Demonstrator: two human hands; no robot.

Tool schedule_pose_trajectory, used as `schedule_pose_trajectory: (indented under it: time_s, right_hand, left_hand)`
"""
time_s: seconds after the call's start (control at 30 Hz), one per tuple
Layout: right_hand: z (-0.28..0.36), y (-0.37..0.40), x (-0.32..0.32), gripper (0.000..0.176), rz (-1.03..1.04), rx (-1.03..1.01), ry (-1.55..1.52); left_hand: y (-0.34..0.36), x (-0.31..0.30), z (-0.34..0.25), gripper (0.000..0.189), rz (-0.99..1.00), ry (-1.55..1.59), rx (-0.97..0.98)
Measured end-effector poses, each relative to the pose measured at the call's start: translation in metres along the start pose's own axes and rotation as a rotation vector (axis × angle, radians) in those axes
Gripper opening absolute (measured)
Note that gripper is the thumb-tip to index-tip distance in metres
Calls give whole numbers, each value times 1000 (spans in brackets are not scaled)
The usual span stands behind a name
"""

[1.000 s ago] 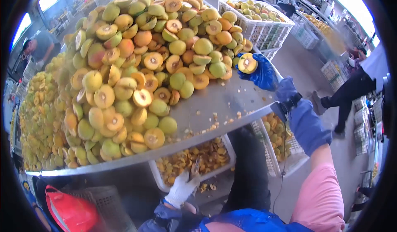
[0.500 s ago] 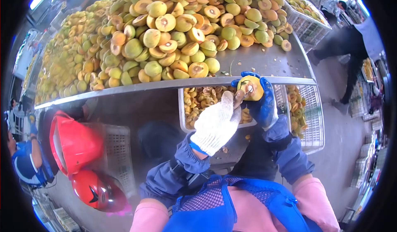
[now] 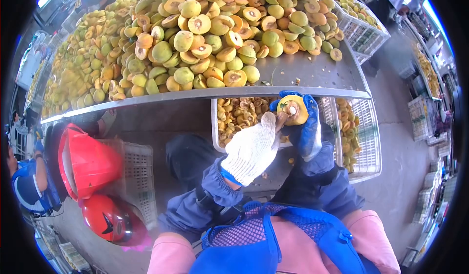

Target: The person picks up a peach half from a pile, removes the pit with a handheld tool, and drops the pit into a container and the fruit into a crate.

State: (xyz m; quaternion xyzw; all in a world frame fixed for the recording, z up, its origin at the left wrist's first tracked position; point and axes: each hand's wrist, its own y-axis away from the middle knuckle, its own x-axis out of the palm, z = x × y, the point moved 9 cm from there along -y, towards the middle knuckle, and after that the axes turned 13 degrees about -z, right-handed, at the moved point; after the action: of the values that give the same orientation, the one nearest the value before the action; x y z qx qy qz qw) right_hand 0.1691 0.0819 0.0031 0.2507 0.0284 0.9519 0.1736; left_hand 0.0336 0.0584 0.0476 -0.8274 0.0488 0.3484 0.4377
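My right hand (image 3: 309, 132), in a blue glove, is wrapped around a halved yellow peach (image 3: 299, 113), cut face up, with a pale spot at its centre. My left hand (image 3: 251, 147) wears a white knitted glove and is closed, its brown-stained fingertips right at the cut face. What those fingers grip, if anything, I cannot tell. Both hands are just below the front edge of a metal table (image 3: 317, 73) bearing a big heap of peach halves (image 3: 200, 54). Under them stands a white crate (image 3: 215, 127) with small cut pieces of fruit inside.
Another white crate (image 3: 369, 137) of peach halves stands at the right. A crate of fruit (image 3: 359, 34) is beyond the table's right end. On the left are a red bucket (image 3: 93, 161), a red helmet (image 3: 105, 218) and a person in blue (image 3: 31, 183).
Both hands have shifted slightly left with the peach half, whose cut face has turned more upward. The person at the right has moved farther back.
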Motion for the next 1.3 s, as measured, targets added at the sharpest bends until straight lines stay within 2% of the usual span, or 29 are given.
schedule_pose_trajectory:
  time_s: [0.1, 0.23, 0.27, 0.3, 0.33, 0.43, 0.53, 0.6, 0.63, 0.67, 0.73, 0.8, 0.9, 1.0, 1.07, 1.1, 1.17, 1.2, 1.27, 1.3]
  right_hand:
    - [4, 2, -2, 47, 20, -119, 149]
    - [-12, -12, -24, 39, -103, -170, 228]
    - [-19, -16, -34, 37, -149, -189, 229]
    - [-24, -16, -32, 34, -123, -131, 29]
    - [-15, -10, -22, 34, -132, -191, 72]
    - [16, 17, 9, 38, -181, -351, 179]
    - [10, 12, 0, 34, -262, -377, 37]
    - [29, 15, 10, 31, -262, -593, 264]
    - [31, 14, 12, 29, -243, -626, 330]
    - [29, 10, 10, 28, -205, -610, 361]
    - [13, -7, 1, 26, -41, -434, 425]
    - [2, -20, -7, 28, -22, -362, 448]
    - [-11, -22, 0, 28, 33, 0, 79]
    - [0, -16, 3, 23, -128, -112, 91]
    - [11, -13, -5, 22, -140, -363, 295]
    - [10, -12, -10, 22, -151, -420, 362]
    - [12, -12, -15, 27, -248, -479, 457]
    - [25, 2, -6, 28, -363, -594, 482]
    - [35, 10, -3, 30, -443, -584, 361]
    - [29, 6, -4, 30, -407, -457, 218]
  left_hand:
    - [3, 8, -4, 55, 127, 7, 2]
    - [5, 13, -8, 58, 234, 89, -46]
    - [8, 16, -7, 60, 209, 62, -3]
    - [15, 23, -4, 62, 183, 37, 38]
    - [13, 24, -4, 63, 151, 10, 80]
    - [9, 22, -1, 65, 287, 131, -162]
    - [19, 39, 10, 61, 362, 362, -322]
    - [14, 35, 10, 52, 253, 537, -266]
    - [10, 31, 10, 47, 197, 623, -234]
    - [11, 31, 11, 42, 230, 585, -213]
    - [1, 23, 7, 32, 299, 510, -173]
    - [13, 36, 17, 34, 304, 671, -272]
    - [33, 61, 28, 34, 439, 986, -620]
    - [36, 58, 17, 33, 507, 1132, -988]
    - [24, 54, 12, 32, 406, 1042, -866]
    - [21, 52, 9, 32, 313, 932, -648]
    - [30, 63, 17, 33, 329, 915, -574]
    - [34, 68, 21, 34, 337, 907, -538]
    - [36, 57, 3, 37, 643, 1314, -1117]
    - [37, 59, 5, 41, 644, 1310, -1118]
